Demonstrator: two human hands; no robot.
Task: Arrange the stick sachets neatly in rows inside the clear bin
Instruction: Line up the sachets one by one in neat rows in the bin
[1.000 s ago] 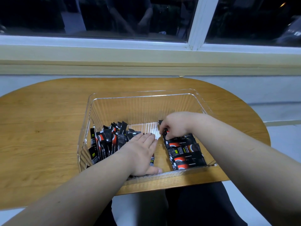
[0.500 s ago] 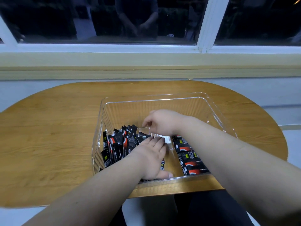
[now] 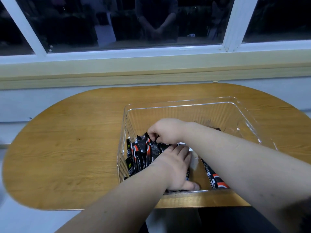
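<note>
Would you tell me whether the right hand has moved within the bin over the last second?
Yes. The right hand went left across the bin, from the flat row to the standing sachets.

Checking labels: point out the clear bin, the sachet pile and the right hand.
clear bin [image 3: 185,103], head view, far rim.
sachet pile [image 3: 138,149], head view, front of an upright sachet.
right hand [image 3: 165,132], head view, back of the hand.

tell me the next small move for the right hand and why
Probably lift that sachet across to the flat row: the right hand pinches it atop the jumbled pile, which the left hand braces.
</note>
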